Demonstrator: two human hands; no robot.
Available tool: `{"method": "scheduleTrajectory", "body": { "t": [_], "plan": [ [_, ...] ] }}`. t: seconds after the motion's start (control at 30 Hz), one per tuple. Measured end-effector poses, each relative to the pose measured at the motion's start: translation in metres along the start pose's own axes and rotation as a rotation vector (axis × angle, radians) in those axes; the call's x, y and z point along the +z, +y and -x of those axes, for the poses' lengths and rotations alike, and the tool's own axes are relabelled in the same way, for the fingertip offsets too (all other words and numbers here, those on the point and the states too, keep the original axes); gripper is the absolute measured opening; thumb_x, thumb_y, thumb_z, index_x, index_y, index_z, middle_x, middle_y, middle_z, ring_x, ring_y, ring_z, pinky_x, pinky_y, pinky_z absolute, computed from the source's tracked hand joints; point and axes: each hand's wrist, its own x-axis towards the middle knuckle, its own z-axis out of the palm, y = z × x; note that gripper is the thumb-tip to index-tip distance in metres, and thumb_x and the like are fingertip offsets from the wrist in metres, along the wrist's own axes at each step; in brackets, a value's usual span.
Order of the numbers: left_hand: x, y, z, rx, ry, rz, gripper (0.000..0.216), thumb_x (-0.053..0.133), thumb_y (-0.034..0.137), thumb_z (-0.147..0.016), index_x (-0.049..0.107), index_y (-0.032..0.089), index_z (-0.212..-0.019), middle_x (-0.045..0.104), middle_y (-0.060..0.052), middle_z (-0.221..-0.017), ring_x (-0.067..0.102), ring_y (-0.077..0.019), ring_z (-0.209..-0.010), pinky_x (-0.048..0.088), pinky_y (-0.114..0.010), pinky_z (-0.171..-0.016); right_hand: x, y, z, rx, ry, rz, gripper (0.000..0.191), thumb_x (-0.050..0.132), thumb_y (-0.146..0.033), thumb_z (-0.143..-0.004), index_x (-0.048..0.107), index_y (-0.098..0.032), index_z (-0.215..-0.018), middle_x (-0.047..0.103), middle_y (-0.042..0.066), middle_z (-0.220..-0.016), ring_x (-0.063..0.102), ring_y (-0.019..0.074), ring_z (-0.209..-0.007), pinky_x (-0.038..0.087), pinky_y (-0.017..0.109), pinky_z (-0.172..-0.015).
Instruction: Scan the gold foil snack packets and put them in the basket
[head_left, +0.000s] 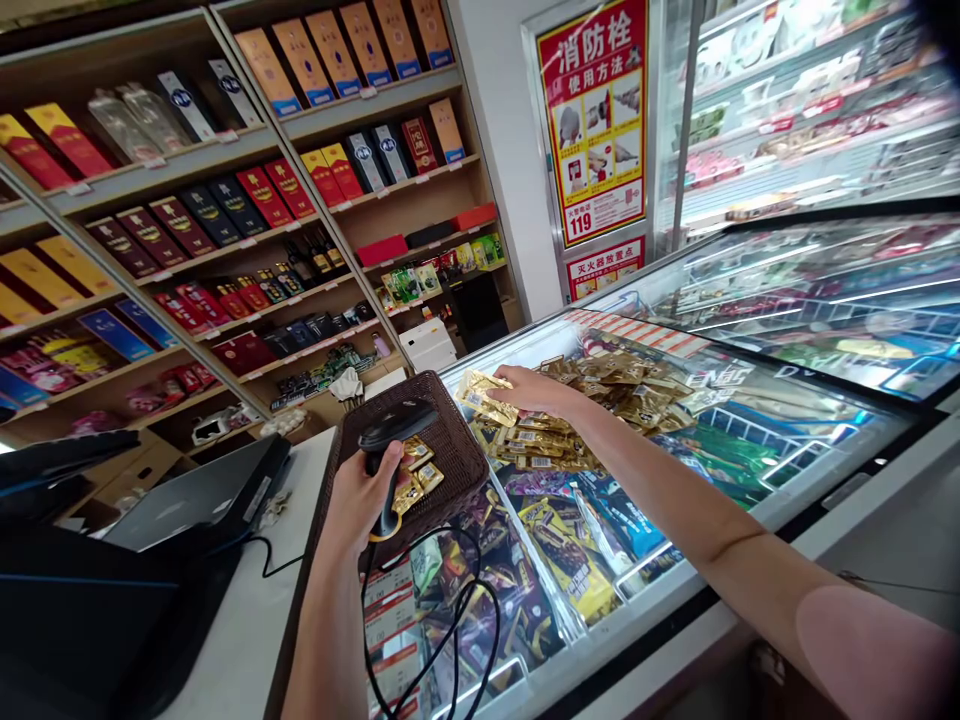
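Note:
My left hand [365,492] is wrapped round the handle of a black barcode scanner [399,424], held over a brown woven basket [457,432]. A few small gold packets [420,472] lie in the basket. In my right hand [529,390] is a pale gold packet [481,394], gripped at its right end by the basket's right rim. Just beyond and beneath that hand, a heap of gold packets [544,440] is spread over the glass lid of the freezer [585,650]. The scanner's black cable [459,610] loops down across the glass.
Bagged ice creams [570,560] show through the freezer glass. To the left, a white counter [247,600] carries a dark monitor-like device [195,500]. Shelves of boxed bottles [180,225] line the back wall, beside a red sign [592,120]. A lit display cooler [817,110] stands at right.

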Motion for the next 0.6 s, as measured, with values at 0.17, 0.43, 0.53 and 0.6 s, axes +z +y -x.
{"method": "scheduleTrajectory", "body": {
  "t": [0.17, 0.43, 0.53, 0.6],
  "plan": [
    [0.005, 0.0, 0.002, 0.008, -0.022, -0.009, 0.049, 0.061, 0.061, -0.07, 0.062, 0.015, -0.086, 0.072, -0.011, -0.084, 0.066, -0.0204, -0.062, 0.047, -0.026, -0.051, -0.001, 0.002, -0.001, -0.001, -0.009, 0.044, 0.039, 0.049, -0.043, -0.088, 0.048, -0.018, -0.117, 0.06, 0.011, -0.1, 0.057, 0.0153, -0.068, 0.046, 0.021, -0.049],
    [0.012, -0.006, 0.0, 0.025, -0.058, -0.059, 0.05, 0.06, 0.061, -0.072, 0.065, 0.013, -0.086, 0.072, -0.012, -0.082, 0.067, -0.0228, -0.066, 0.049, -0.028, -0.058, -0.005, -0.006, 0.007, 0.0, -0.025, 0.066, 0.043, 0.049, -0.043, -0.089, 0.047, -0.016, -0.122, 0.06, 0.011, -0.102, 0.056, 0.0129, -0.065, 0.045, 0.02, -0.049],
    [0.013, -0.009, -0.002, 0.033, -0.062, -0.069, 0.05, 0.059, 0.06, -0.072, 0.065, 0.013, -0.087, 0.072, -0.011, -0.081, 0.067, -0.0232, -0.068, 0.049, -0.028, -0.06, -0.006, -0.008, 0.008, 0.004, -0.016, 0.074, 0.042, 0.048, -0.043, -0.09, 0.047, -0.016, -0.121, 0.06, 0.01, -0.1, 0.055, 0.0121, -0.063, 0.044, 0.019, -0.048],
    [0.013, -0.008, -0.003, 0.036, -0.071, -0.083, 0.049, 0.059, 0.061, -0.073, 0.066, 0.014, -0.085, 0.072, -0.011, -0.081, 0.067, -0.0228, -0.068, 0.049, -0.027, -0.059, -0.007, -0.008, 0.009, 0.001, -0.016, 0.081, 0.041, 0.047, -0.043, -0.09, 0.047, -0.016, -0.121, 0.06, 0.01, -0.098, 0.055, 0.0118, -0.06, 0.043, 0.02, -0.047]
  ]
}}
